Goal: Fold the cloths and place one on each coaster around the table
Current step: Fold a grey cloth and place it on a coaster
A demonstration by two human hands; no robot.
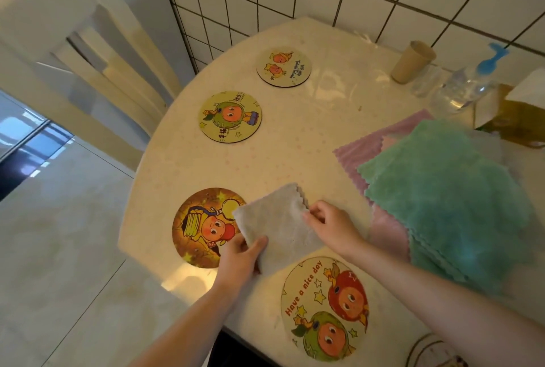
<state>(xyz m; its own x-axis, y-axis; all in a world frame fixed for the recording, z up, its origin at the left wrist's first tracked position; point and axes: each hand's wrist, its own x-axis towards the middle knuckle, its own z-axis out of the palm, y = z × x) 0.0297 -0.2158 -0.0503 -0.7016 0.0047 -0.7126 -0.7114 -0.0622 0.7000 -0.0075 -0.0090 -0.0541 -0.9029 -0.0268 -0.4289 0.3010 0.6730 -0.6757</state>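
Note:
A folded beige cloth (277, 225) lies tilted near the table's front, its left corner over the edge of the orange coaster (200, 228). My left hand (241, 257) grips the cloth's near corner; my right hand (330, 225) pinches its right edge. Three more round cartoon coasters lie bare: the "Have a nice day" coaster (324, 307) at the front, a yellow-green coaster (230, 116) further back, and a small pale coaster (283, 66) at the far side. A stack of unfolded cloths sits at the right, a green cloth (451, 201) on top of pink cloths (362, 148).
The cream table (309, 130) is rounded, its edge close at left and front. A tan cup (413, 61), a clear bottle with a blue cap (466, 86) and a tissue box (519, 112) stand at the back right by the tiled wall. A white chair (59, 42) stands left.

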